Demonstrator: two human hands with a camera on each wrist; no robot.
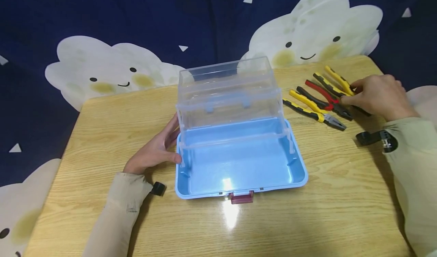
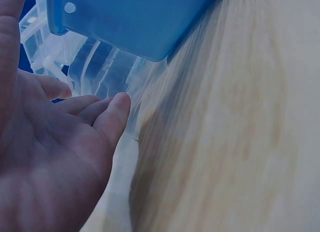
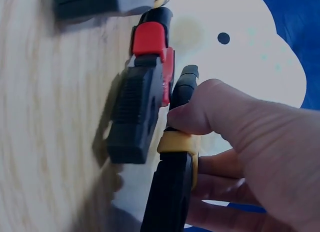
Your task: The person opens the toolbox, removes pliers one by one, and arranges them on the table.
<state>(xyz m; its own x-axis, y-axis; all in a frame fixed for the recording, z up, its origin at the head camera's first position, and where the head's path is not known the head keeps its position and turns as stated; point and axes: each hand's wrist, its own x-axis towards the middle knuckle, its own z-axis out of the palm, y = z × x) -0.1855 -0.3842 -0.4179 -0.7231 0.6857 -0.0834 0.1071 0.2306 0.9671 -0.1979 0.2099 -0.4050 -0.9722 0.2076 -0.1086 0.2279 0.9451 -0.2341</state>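
Note:
A light blue plastic toolbox [image 1: 239,166] stands on the wooden table with its clear lid [image 1: 227,116] raised, and no tools lie in its base. My left hand [image 1: 155,150] is at the box's left side, thumb at the rim and fingers extended beside the clear plastic. In the left wrist view its palm faces up with the fingers loosely spread. At the right, my right hand [image 1: 384,97] pinches yellow-and-black-handled pliers [image 3: 175,177] between thumb and fingers, near the head. Beside them lie red-and-black pliers [image 1: 322,92] and another yellow-and-black pair of pliers [image 1: 307,107].
A dark red latch [image 1: 241,198] hangs at the box's front edge. Behind the wooden table [image 1: 112,135] is a dark blue cloth [image 1: 153,14] printed with white clouds. A small black camera [image 1: 158,188] sits at the left wrist.

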